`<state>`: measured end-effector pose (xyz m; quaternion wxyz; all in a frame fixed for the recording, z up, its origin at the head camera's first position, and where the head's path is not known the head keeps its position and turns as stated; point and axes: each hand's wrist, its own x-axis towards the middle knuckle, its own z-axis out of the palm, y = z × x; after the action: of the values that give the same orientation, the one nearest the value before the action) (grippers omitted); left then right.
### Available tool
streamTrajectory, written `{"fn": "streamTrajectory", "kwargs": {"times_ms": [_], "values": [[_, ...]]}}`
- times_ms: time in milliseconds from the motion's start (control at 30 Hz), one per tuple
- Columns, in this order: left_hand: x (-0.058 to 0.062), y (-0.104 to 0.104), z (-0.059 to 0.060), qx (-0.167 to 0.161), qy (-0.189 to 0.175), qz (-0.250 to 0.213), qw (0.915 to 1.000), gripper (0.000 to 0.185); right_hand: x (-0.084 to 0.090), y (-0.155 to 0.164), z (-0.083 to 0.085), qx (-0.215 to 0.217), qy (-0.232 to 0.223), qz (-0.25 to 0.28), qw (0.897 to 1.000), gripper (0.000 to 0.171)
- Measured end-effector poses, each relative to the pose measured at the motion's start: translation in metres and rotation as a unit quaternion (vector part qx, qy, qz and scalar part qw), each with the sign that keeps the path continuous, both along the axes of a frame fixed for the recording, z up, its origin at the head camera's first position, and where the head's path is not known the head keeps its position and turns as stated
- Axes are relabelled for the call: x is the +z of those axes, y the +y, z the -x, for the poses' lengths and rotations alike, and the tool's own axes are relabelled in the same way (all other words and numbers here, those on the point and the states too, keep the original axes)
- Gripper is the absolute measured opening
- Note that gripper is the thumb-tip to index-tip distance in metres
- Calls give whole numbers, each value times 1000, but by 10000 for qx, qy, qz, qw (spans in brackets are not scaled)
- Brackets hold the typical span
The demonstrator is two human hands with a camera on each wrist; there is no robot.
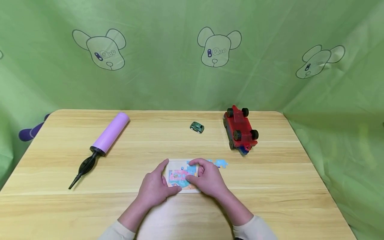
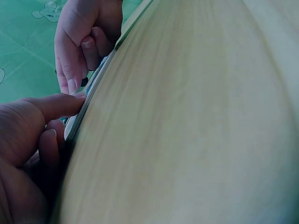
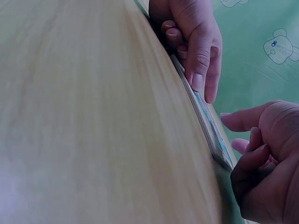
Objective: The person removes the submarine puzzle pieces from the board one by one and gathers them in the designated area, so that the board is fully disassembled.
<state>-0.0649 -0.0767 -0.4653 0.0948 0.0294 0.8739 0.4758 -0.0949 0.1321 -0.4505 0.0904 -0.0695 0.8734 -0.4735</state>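
Note:
A small jigsaw puzzle (image 1: pixel 179 182) in a pale frame lies flat on the table, its pink and blue picture partly covered by fingers. My left hand (image 1: pixel 154 188) grips the left side of the frame, index finger at the upper left corner and thumb on the lower edge. Over the right part of the puzzle is my right hand (image 1: pixel 210 178), index finger and thumb spread apart, the other fingers curled. In the right wrist view, this hand's thumb (image 3: pixel 245 117) is just off the board. Beyond that hand lies a loose blue puzzle piece (image 1: pixel 221 163), with another partly hidden.
A purple and black hand pump (image 1: pixel 110 133) lies at the left of the table (image 1: pixel 270 200). Toward the back are a small green toy car (image 1: pixel 197 127) and a red and blue toy vehicle (image 1: pixel 241 128), wheels showing. Green patterned cloth (image 1: pixel 165 76) hangs behind and beside the table.

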Motion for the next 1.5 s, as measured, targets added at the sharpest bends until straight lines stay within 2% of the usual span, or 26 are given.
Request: {"fn": "streamTrajectory", "kwargs": {"times_ms": [433,633,1033,1500], "values": [[0,0,0,3,92,-43,9999,104,-2,-4,5,268,-111,-498,9983,29],[0,0,0,23,142,-30,9999,103,-3,-6,6,177,-249,-441,9986,29],[-1,0,0,20,82,10,10000,104,-4,-6,6,83,-227,-427,9988,31],[-1,0,0,26,90,-50,9999,102,-2,-4,4,212,-151,-214,9994,27]]}}
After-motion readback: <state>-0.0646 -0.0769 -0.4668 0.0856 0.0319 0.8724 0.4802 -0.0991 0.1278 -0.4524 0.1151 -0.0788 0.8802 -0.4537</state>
